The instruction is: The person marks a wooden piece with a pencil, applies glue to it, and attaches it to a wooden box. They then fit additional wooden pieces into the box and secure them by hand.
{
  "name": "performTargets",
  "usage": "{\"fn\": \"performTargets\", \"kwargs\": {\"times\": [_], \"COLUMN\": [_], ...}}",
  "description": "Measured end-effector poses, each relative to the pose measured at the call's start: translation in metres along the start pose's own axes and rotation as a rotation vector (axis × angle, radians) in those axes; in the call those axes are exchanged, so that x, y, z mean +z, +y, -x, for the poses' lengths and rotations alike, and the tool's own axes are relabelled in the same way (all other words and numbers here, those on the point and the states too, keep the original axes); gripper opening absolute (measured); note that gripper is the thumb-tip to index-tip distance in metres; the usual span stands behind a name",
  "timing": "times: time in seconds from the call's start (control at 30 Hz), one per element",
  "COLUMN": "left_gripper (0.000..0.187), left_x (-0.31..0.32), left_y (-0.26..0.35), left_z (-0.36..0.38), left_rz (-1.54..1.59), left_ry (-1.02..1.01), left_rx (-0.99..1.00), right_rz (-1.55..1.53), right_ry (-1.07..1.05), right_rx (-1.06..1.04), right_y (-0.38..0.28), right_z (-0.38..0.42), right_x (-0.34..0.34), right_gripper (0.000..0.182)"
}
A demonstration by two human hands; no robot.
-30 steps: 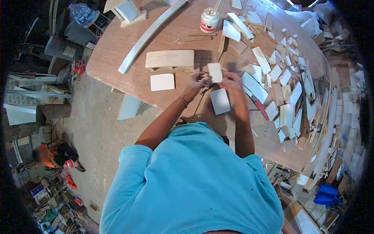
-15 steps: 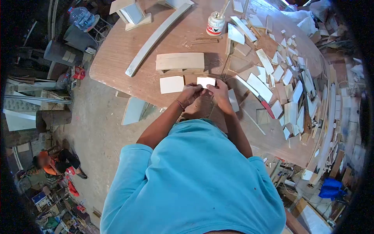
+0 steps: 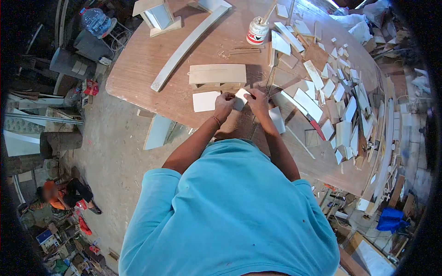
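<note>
Between my two hands is a small white board [image 3: 240, 100], tilted, with its edges pinched by my fingers. My left hand [image 3: 224, 104] is closed at its left side, and my right hand [image 3: 257, 101] grips its upper right corner. Just left of my left hand lies a flat white panel [image 3: 206, 101] on the table. Beyond my hands sits a pale wooden block-like piece [image 3: 218, 75] with openings along its lower front. Another white panel [image 3: 276, 120] rests right of my right wrist.
A glue jar [image 3: 257, 31] with a brush in it stands at the back of the wooden table [image 3: 133, 69]. A long curved strip [image 3: 184, 50] lies at the left. Many offcuts and a red-handled saw [image 3: 316, 128] cover the right side. A person [image 3: 69, 195] sits at lower left.
The small white board has been turned from lying level to a slant, its right corner raised. My hands have shifted slightly, the right one moving up along its edge.
</note>
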State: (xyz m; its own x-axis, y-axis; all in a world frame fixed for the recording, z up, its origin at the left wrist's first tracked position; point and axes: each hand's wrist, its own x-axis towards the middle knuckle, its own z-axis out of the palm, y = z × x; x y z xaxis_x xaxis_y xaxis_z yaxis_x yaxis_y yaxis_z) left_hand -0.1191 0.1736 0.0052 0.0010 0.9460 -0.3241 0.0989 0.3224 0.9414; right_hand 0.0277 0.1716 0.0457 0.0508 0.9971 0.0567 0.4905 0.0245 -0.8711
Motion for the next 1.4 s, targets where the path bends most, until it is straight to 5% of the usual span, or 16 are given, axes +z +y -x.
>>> {"fn": "performTargets", "kwargs": {"times": [0.17,0.27,0.33,0.43,0.77,0.83,1.03,1.1,1.17,1.3,1.4], "left_gripper": [0.026,0.025,0.028,0.027,0.018,0.016,0.018,0.021,0.023,0.028,0.031], "left_x": [-0.005,-0.007,-0.008,-0.011,-0.014,-0.011,0.001,0.004,0.01,0.015,0.017], "left_y": [-0.002,0.002,-0.001,0.0,0.003,0.001,0.01,0.019,-0.003,-0.02,-0.03], "left_z": [-0.003,0.0,-0.002,-0.001,0.003,0.002,0.01,0.017,0.007,-0.003,-0.012], "left_rz": [-0.046,0.023,0.123,0.048,0.086,0.117,-0.124,-0.241,-0.298,-0.323,-0.216], "left_ry": [0.043,0.098,0.151,0.275,0.01,-0.037,-0.089,-0.119,-0.132,-0.131,-0.123], "left_rx": [0.044,0.069,0.141,0.105,-0.043,-0.061,-0.094,-0.096,-0.047,0.024,0.07], "right_rz": [0.032,-0.023,-0.365,-0.673,-0.595,-0.672,-0.709,-0.625,0.742,0.374,0.242], "right_ry": [0.007,-0.049,-0.074,-0.058,-0.086,0.324,0.646,0.651,0.902,0.72,0.377], "right_rx": [-0.052,0.099,0.341,0.428,0.357,0.281,0.464,0.489,0.044,0.12,0.215], "right_y": [0.021,0.022,0.018,0.02,0.036,0.059,0.073,0.081,0.091,0.055,0.047], "right_z": [0.004,0.004,0.004,0.004,0.011,0.009,0.026,0.031,0.036,0.029,0.025], "right_x": [0.005,0.006,0.006,0.01,-0.012,-0.018,-0.067,-0.075,-0.074,-0.053,-0.03], "right_gripper": [0.02,0.019,0.015,0.013,0.013,0.014,0.016,0.023,0.03,0.028,0.024]}}
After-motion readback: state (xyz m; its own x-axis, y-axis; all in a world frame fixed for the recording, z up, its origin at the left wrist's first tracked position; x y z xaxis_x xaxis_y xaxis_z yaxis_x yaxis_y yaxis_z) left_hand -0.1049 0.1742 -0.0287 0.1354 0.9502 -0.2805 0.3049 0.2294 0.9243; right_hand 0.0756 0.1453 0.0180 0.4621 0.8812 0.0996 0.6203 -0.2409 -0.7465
